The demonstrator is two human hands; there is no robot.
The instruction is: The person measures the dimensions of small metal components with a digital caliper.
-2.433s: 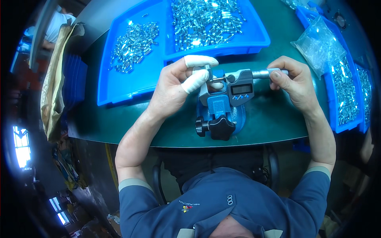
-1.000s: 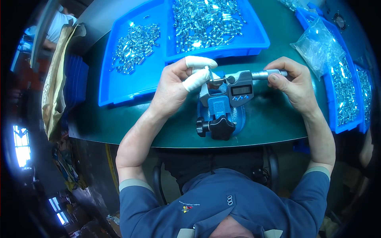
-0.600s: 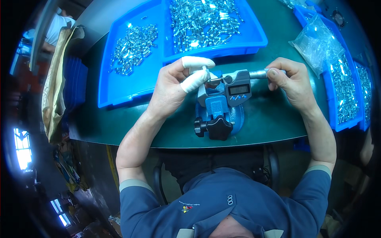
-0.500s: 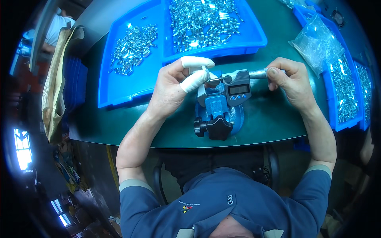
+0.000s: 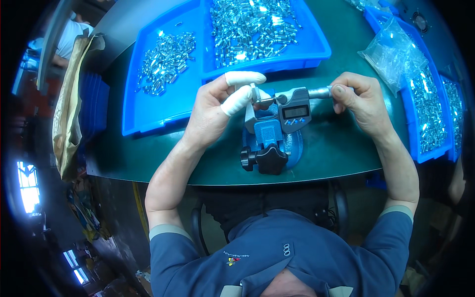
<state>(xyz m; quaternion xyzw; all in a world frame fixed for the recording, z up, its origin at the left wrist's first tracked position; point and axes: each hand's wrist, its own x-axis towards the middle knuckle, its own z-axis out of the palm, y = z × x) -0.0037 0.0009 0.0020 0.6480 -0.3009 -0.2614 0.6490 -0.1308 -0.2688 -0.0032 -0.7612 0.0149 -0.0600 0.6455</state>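
A digital micrometer with a small display is clamped in a blue stand that has black knobs. My right hand pinches the thimble at the micrometer's right end between thumb and fingers. White finger cots cover the thumb and a finger of my left hand. That hand is closed at the micrometer's jaws, pinching a small shiny metal part that lies by the measuring faces. The fingers partly hide the part, so I cannot tell whether both faces touch it.
Beyond my hands, a divided blue tray holds many small metal parts in two heaps. At the right, a clear plastic bag lies against another blue bin of parts. Brown paper and stacked blue bins stand left.
The micrometer and its stand have shifted slightly left. My left thumb has drawn back a little, so more of the metal part shows. My right hand stays on the thimble.
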